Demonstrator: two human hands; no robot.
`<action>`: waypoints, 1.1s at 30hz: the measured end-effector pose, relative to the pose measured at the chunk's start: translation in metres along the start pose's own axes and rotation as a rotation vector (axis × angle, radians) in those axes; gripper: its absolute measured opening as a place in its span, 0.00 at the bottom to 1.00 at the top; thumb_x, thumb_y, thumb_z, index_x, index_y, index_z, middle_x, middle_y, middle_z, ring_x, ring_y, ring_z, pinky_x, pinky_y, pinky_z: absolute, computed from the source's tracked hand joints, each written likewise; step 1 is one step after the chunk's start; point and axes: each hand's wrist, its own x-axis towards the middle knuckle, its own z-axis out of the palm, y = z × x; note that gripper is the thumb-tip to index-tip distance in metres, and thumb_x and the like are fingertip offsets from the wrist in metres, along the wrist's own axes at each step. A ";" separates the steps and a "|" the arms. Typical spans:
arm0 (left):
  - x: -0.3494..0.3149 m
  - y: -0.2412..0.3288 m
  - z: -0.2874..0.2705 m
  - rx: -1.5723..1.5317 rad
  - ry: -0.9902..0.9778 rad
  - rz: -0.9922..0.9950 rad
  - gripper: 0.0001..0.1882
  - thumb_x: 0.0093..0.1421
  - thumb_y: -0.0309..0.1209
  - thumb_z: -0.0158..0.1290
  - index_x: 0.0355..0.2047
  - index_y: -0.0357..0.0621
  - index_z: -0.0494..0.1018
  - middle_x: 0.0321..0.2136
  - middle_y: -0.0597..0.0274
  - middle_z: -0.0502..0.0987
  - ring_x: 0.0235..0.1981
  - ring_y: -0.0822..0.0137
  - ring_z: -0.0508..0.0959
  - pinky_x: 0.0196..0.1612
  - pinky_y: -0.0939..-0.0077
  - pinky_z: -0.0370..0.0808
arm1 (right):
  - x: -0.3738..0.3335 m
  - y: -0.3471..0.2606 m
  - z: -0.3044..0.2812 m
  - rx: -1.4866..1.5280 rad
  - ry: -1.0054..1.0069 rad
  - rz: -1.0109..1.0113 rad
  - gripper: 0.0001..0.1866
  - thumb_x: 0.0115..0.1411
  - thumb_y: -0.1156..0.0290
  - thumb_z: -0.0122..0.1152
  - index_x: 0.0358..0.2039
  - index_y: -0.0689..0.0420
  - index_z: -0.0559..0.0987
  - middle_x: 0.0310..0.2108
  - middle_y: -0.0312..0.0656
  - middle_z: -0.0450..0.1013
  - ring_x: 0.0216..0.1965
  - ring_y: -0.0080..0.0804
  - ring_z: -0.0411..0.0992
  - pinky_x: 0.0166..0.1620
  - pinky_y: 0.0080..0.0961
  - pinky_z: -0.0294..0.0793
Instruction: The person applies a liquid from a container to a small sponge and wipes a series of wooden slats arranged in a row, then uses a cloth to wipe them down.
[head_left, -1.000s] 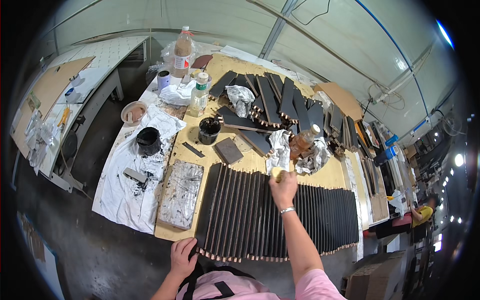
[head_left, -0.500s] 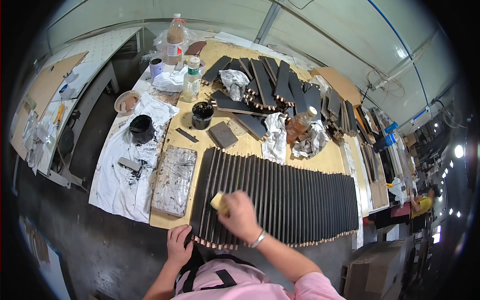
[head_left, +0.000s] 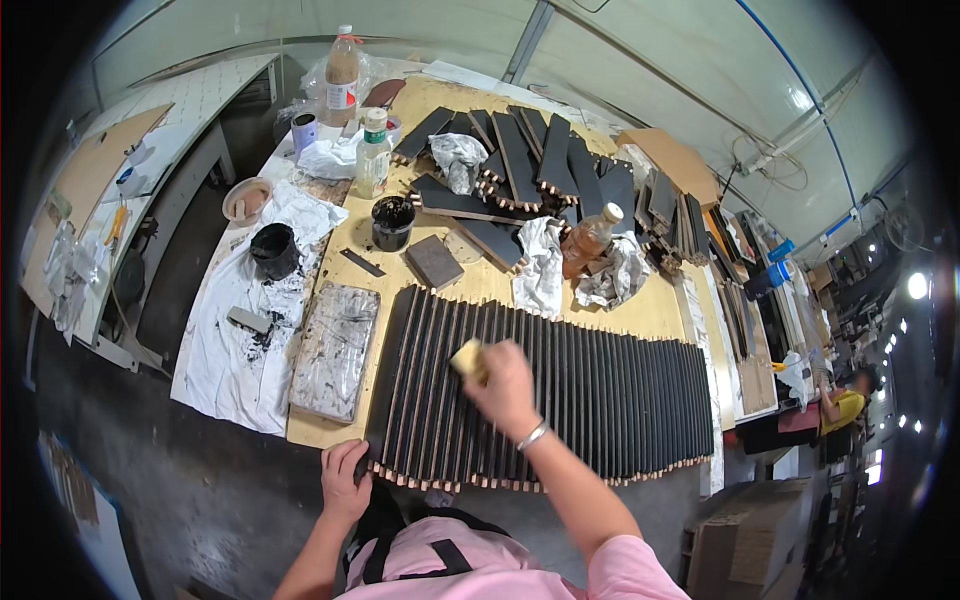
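Observation:
Black wooden slats (head_left: 540, 400) with bare wood tips lie side by side in a long row along the table's near edge. A pale yellow sponge-like block (head_left: 468, 360) is pinched in my right hand (head_left: 503, 388), pressed on the slats left of the row's middle. My fingers hide part of the block. At the row's near left corner, my left hand (head_left: 345, 478) grips the end of the outermost slat, its fingers over the table edge and the thumb beside the slat.
Left of the row are a plastic-wrapped slab (head_left: 336, 352), a stained white cloth (head_left: 235, 375) and a black paint tub (head_left: 274, 251). Beyond stand another tub (head_left: 392, 222), an amber bottle (head_left: 588, 240) and piled black boards (head_left: 515, 160). A person (head_left: 845, 405) is far right.
My right hand and the yellow block have moved away from me and rightward over the slats. My left hand stays at the row's corner. The whole view has shifted slightly.

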 end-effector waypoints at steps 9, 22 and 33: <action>-0.003 0.007 0.001 0.021 0.015 -0.016 0.38 0.56 0.18 0.68 0.70 0.42 0.80 0.66 0.46 0.80 0.67 0.36 0.77 0.72 0.42 0.77 | 0.027 0.050 -0.004 -0.019 0.045 0.056 0.18 0.63 0.66 0.88 0.48 0.59 0.90 0.47 0.44 0.81 0.49 0.43 0.80 0.57 0.43 0.85; 0.002 0.009 0.013 0.027 0.078 -0.025 0.37 0.56 0.16 0.67 0.69 0.46 0.82 0.65 0.51 0.82 0.65 0.39 0.80 0.70 0.44 0.80 | -0.091 -0.105 -0.018 0.296 -0.116 -0.276 0.24 0.50 0.76 0.86 0.48 0.60 0.86 0.46 0.51 0.80 0.48 0.56 0.81 0.54 0.52 0.84; 0.007 0.017 0.016 0.034 0.117 0.003 0.38 0.55 0.15 0.67 0.68 0.47 0.82 0.64 0.52 0.83 0.64 0.39 0.80 0.69 0.45 0.80 | -0.133 -0.117 -0.021 0.320 -0.152 -0.252 0.28 0.51 0.75 0.87 0.53 0.60 0.85 0.49 0.51 0.79 0.50 0.55 0.81 0.54 0.49 0.85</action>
